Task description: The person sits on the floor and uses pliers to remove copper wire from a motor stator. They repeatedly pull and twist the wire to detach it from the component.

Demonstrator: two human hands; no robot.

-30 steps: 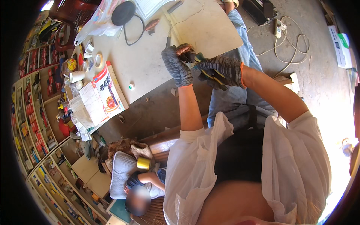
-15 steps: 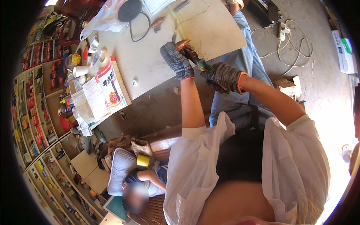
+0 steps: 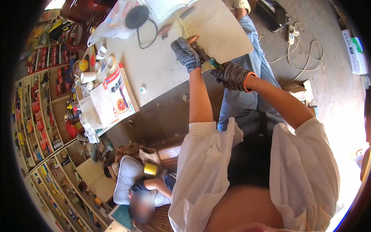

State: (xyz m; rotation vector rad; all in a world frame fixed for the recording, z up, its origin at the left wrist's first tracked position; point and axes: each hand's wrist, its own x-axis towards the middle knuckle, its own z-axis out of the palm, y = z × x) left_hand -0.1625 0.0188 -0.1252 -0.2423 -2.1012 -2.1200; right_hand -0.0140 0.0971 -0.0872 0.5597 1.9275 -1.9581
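Note:
Both my hands wear grey knitted gloves with orange cuffs. My left hand (image 3: 187,56), over the table's near edge, is closed around a ridged, tapered copper-coloured piece (image 3: 193,39), whose tip sticks out past the fingers. My right hand (image 3: 236,75) grips a green-handled tool (image 3: 213,62) that looks like pliers. Its dark jaws reach toward my left hand and the copper-coloured piece; whether they bite on it I cannot make out. A similar reddish-brown ridged piece (image 3: 165,29) lies on the table beyond my left hand.
On the pale table (image 3: 160,73) are a black disc with a cord (image 3: 137,17), an open book (image 3: 164,9), a workbook (image 3: 120,92), tape rolls and cups. A person (image 3: 154,193) lies at lower left. A power strip (image 3: 291,34) with cable is on the floor.
My head view has shifted slightly, so the table appears a little to the right. Both hands stay close together, with the tool and the copper-coloured piece still held.

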